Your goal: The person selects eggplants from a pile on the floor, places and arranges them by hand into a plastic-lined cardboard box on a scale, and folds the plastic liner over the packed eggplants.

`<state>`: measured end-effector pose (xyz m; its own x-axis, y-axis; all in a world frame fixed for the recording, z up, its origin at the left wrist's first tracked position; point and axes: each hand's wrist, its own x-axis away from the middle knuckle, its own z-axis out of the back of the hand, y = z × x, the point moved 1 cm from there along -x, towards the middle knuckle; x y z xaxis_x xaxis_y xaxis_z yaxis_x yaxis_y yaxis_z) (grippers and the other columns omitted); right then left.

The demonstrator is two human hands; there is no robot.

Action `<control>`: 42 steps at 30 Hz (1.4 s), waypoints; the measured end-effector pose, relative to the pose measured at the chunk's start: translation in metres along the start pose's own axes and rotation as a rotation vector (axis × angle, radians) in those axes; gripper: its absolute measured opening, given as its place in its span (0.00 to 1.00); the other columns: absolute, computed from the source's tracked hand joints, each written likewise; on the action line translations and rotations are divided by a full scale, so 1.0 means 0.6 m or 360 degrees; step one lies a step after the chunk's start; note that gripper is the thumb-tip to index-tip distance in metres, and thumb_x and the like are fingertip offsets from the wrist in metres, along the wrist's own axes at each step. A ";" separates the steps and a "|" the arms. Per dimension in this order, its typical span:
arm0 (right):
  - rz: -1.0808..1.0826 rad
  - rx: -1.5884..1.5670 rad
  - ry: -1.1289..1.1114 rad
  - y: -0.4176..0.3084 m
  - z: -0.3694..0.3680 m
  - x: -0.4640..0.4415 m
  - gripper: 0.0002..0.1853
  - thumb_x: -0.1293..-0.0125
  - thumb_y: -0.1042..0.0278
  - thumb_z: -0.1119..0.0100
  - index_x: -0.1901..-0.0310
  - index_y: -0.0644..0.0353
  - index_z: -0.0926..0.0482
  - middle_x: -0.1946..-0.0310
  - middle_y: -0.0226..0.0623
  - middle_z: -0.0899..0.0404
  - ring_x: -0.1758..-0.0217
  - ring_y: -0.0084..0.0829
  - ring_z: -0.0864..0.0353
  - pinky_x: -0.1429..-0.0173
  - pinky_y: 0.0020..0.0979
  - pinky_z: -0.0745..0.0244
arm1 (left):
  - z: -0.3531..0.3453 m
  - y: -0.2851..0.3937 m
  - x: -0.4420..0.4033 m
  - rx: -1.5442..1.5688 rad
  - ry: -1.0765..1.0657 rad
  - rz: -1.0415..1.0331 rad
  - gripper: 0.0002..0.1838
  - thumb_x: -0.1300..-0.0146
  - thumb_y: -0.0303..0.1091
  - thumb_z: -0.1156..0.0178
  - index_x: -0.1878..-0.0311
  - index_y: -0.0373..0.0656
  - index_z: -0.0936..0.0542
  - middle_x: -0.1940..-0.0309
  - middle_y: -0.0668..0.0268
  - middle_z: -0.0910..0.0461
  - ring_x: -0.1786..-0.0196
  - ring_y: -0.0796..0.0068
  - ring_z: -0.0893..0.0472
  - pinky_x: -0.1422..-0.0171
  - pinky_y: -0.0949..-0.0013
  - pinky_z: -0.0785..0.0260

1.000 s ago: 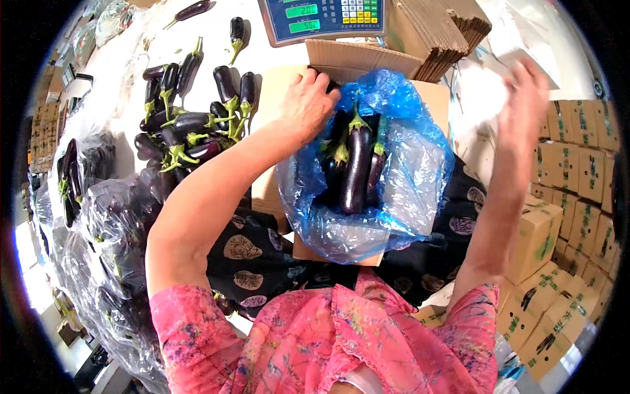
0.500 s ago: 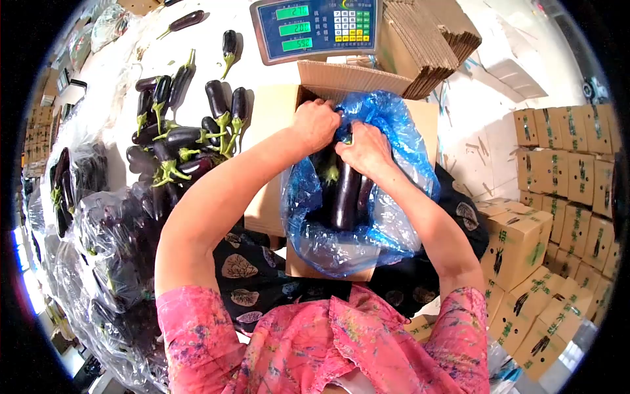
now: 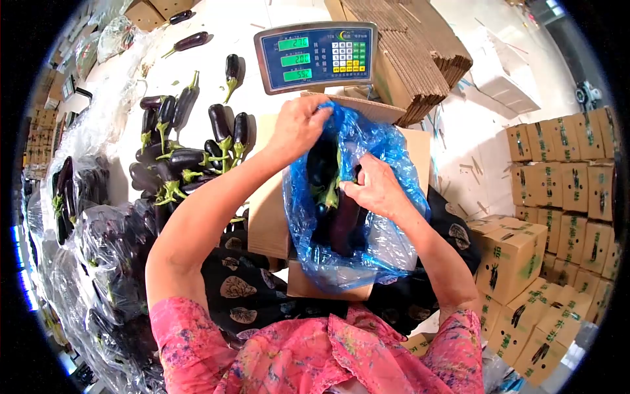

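A blue plastic bag (image 3: 308,259) lines an open cardboard box (image 3: 268,223) in front of me. My left hand (image 3: 298,128) is closed on the bag's edge at the far left of the box. Inside the bag lie several dark purple eggplants (image 3: 342,226), some with green stems showing. My right hand (image 3: 377,187) is over the bag's opening, fingers curled round the upper part of an eggplant; its fingertips are partly hidden. Loose eggplants (image 3: 187,159) lie in a heap on the white surface left of the box.
A digital scale display (image 3: 318,58) stands just beyond the box, with flattened cardboard (image 3: 400,49) stacked beside it. Clear plastic bags of eggplants (image 3: 118,256) fill the left side. Packed cartons (image 3: 515,253) are piled at the right.
My left hand has moved up and left, pulling the bag's edge outward. My right hand has shifted slightly back towards me, and more of the eggplants in the bag shows. The view has tilted up slightly.
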<state>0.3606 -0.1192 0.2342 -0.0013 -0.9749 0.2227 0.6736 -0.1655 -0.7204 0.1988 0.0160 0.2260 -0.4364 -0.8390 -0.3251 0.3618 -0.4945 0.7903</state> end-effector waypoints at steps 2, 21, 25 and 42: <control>0.0175 0.0025 0.0095 0.006 -0.019 -0.001 0.28 0.44 0.64 0.31 0.43 0.67 0.26 0.61 0.51 0.22 0.61 0.45 0.21 0.54 0.41 0.24 | 0.035 0.024 0.000 0.0191 0.0039 0.0252 0.08 0.33 0.33 0.39 0.57 0.38 0.16 0.73 0.50 0.19 0.69 0.54 0.17 0.58 0.60 0.26; -0.0032 -0.0444 0.0748 -0.041 0.112 0.061 0.10 0.29 0.63 0.39 0.62 0.62 0.20 0.74 0.31 0.22 0.71 0.21 0.23 0.64 0.28 0.26 | 0.229 0.043 0.067 -0.0092 -0.0131 0.0599 0.12 0.26 0.35 0.43 0.54 0.37 0.17 0.71 0.77 0.23 0.67 0.87 0.29 0.62 0.79 0.36; 0.0203 0.0218 -0.0099 -0.020 0.003 0.065 0.21 0.37 0.56 0.32 0.50 0.63 0.22 0.56 0.49 0.22 0.54 0.48 0.19 0.48 0.46 0.23 | 0.214 0.091 0.086 -0.0094 0.0003 0.0303 0.10 0.30 0.32 0.40 0.52 0.36 0.16 0.76 0.69 0.22 0.71 0.82 0.26 0.65 0.74 0.32; -0.0176 0.0504 -0.0334 0.041 -0.019 -0.056 0.29 0.43 0.51 0.34 0.49 0.69 0.22 0.53 0.63 0.18 0.46 0.60 0.18 0.43 0.50 0.23 | -0.002 0.101 0.240 -0.0423 -0.1043 -0.0363 0.33 0.45 0.37 0.28 0.36 0.38 0.25 0.44 0.53 0.26 0.44 0.49 0.25 0.42 0.56 0.28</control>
<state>0.3685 -0.0920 0.2014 0.0422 -0.8967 0.4405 0.8725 -0.1818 -0.4536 0.1589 -0.1349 0.2262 -0.8966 -0.4423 -0.0238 0.3543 -0.7483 0.5608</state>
